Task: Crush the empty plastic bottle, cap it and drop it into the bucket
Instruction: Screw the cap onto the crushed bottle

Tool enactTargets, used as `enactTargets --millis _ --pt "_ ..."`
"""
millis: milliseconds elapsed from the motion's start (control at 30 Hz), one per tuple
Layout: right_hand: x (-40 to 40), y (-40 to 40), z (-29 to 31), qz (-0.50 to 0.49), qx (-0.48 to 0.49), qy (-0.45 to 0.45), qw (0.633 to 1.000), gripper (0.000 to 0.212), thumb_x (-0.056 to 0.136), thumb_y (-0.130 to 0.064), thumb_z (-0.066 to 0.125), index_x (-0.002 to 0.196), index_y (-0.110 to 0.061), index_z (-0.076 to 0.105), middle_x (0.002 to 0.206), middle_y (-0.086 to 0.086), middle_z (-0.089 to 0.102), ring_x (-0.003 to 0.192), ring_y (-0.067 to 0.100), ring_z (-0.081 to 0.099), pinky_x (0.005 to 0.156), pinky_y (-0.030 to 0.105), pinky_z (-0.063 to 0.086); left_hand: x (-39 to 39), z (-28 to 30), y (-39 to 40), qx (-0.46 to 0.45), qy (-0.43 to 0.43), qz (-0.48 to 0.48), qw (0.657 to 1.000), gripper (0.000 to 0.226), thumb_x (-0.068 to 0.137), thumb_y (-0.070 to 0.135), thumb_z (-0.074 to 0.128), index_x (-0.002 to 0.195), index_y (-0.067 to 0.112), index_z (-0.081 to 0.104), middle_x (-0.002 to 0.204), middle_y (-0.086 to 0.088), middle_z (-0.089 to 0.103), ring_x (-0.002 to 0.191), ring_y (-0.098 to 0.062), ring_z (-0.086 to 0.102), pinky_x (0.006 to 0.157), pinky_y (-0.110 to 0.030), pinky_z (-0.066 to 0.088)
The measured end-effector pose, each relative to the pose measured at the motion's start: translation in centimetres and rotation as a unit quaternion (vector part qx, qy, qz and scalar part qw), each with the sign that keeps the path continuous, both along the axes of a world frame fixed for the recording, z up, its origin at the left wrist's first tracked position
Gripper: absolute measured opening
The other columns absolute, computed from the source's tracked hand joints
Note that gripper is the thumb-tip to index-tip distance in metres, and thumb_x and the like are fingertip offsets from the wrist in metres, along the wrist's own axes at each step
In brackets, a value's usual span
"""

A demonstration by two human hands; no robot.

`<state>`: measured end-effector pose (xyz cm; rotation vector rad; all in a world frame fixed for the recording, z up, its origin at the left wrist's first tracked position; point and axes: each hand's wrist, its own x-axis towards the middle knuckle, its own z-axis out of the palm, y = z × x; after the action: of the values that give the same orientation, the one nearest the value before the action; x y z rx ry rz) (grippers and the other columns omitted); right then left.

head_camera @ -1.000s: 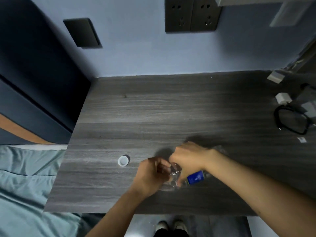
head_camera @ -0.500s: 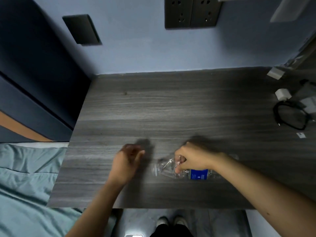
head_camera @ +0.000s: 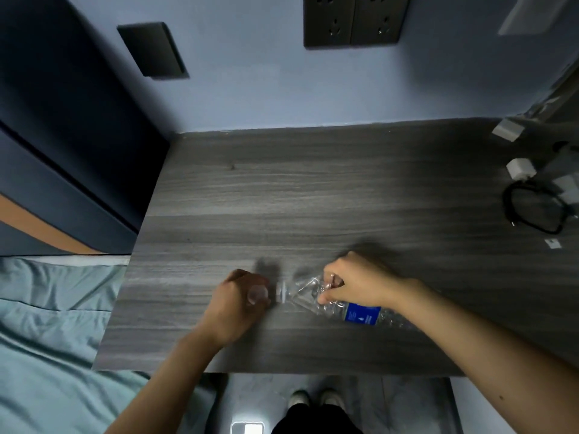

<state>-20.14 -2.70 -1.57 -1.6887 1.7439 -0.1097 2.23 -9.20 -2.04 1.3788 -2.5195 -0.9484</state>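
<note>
A crushed clear plastic bottle [head_camera: 308,297] with a blue label lies on its side on the grey wooden desk [head_camera: 313,195], its open neck pointing left. My right hand [head_camera: 354,281] presses down on its upper part and grips it. My left hand [head_camera: 242,297] holds the white cap [head_camera: 257,294] in its fingers, just left of the bottle's neck, a small gap apart. No bucket is in view.
At the desk's right end lie a black looped cable [head_camera: 532,208], a white charger [head_camera: 520,169] and small white items. A bed with teal sheets [head_camera: 47,324] borders the desk on the left. Wall sockets [head_camera: 354,20] sit above. My feet show below the desk's front edge.
My left hand let go of the bottle, went left to the cap on the desk, picked it up and brought it back to the neck. My right hand stayed on the bottle.
</note>
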Motion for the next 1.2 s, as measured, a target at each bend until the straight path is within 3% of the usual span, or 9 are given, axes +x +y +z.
enactTargets --millis 167,300,433,600,733,867,967,1067,1200 --pt "0.0 0.3 1.4 0.002 -0.029 0.030 0.999 0.033 0.073 -0.050 0.069 0.079 -0.017 0.065 0.077 0.002 0.071 0.066 0.016 0.061 0.060 0.030 0.048 -1.1 2.6 1.4 0.120 0.080 0.029 0.989 0.031 0.073 0.003 0.069 0.101 0.015 0.064 0.092 -0.002 0.065 0.089 -0.022 0.066 0.082 -0.035 0.053" --pt "0.3 0.7 2.8 0.012 -0.051 0.041 0.998 0.034 0.076 -0.050 0.066 0.082 -0.017 0.066 0.080 0.003 0.073 0.070 0.016 0.064 0.067 0.032 0.053 -0.8 3.9 0.9 0.270 0.174 0.087 0.943 0.036 0.072 -0.004 0.071 0.105 0.004 0.062 0.098 -0.010 0.069 0.091 -0.020 0.066 0.076 -0.018 0.055" --pt "0.4 1.0 4.0 0.023 -0.072 0.066 0.995 0.034 0.078 -0.052 0.062 0.085 -0.019 0.065 0.083 0.002 0.072 0.075 0.018 0.064 0.072 0.035 0.055 -0.4 4.8 0.7 0.315 0.207 0.080 0.923 0.026 0.074 0.001 0.068 0.100 0.003 0.068 0.099 -0.012 0.072 0.090 -0.016 0.067 0.076 -0.013 0.054" --pt "0.6 1.7 4.7 0.049 -0.127 0.122 0.983 0.033 0.081 -0.053 0.057 0.083 -0.020 0.063 0.085 0.004 0.073 0.080 0.024 0.066 0.069 0.033 0.047 -0.8 5.0 0.5 0.406 0.225 0.109 0.879 0.028 0.081 0.009 0.058 0.104 -0.006 0.064 0.102 -0.028 0.066 0.084 -0.023 0.065 0.074 -0.021 0.058" --pt "0.8 2.4 4.6 0.062 -0.136 0.135 0.979 0.032 0.081 -0.051 0.057 0.081 -0.019 0.062 0.085 0.006 0.073 0.081 0.025 0.065 0.063 0.029 0.034 -1.1 5.3 0.7 0.418 0.171 0.066 0.890 0.028 0.082 0.018 0.057 0.100 0.000 0.067 0.098 -0.027 0.067 0.077 -0.015 0.066 0.071 -0.019 0.057" --pt "0.5 2.8 4.2 0.022 -0.100 0.093 0.990 0.034 0.079 -0.052 0.060 0.079 -0.018 0.063 0.079 0.004 0.072 0.072 0.021 0.062 0.061 0.029 0.041 -1.3 5.7 1.3 0.343 0.162 0.037 0.925 0.025 0.083 0.010 0.059 0.107 0.008 0.065 0.108 -0.015 0.069 0.090 -0.012 0.066 0.077 -0.012 0.054" --pt "0.2 3.0 3.8 0.002 -0.079 0.049 0.996 0.036 0.076 -0.054 0.063 0.081 -0.018 0.066 0.078 0.001 0.073 0.072 0.017 0.064 0.064 0.030 0.049 -1.3 6.2 1.6 0.275 0.152 0.001 0.949 0.031 0.077 0.006 0.066 0.106 0.017 0.065 0.105 -0.011 0.070 0.098 -0.016 0.065 0.086 -0.019 0.050" --pt "0.0 3.1 3.5 -0.030 -0.083 0.021 0.996 0.036 0.073 -0.053 0.065 0.078 -0.018 0.066 0.074 0.000 0.071 0.067 0.016 0.062 0.056 0.025 0.041 -1.5 6.6 2.0 0.274 0.204 0.048 0.939 0.041 0.072 -0.006 0.067 0.106 0.017 0.064 0.101 -0.023 0.065 0.095 -0.026 0.060 0.089 -0.034 0.049" --pt "0.1 3.3 3.7 -0.057 -0.075 -0.007 0.995 0.032 0.074 -0.052 0.066 0.078 -0.020 0.064 0.061 -0.011 0.055 0.059 0.008 0.055 0.049 0.021 0.035 -1.6 6.3 2.2 0.321 0.244 0.101 0.910 0.048 0.072 -0.006 0.067 0.115 0.012 0.059 0.107 -0.002 0.066 0.096 -0.011 0.064 0.081 -0.016 0.054"
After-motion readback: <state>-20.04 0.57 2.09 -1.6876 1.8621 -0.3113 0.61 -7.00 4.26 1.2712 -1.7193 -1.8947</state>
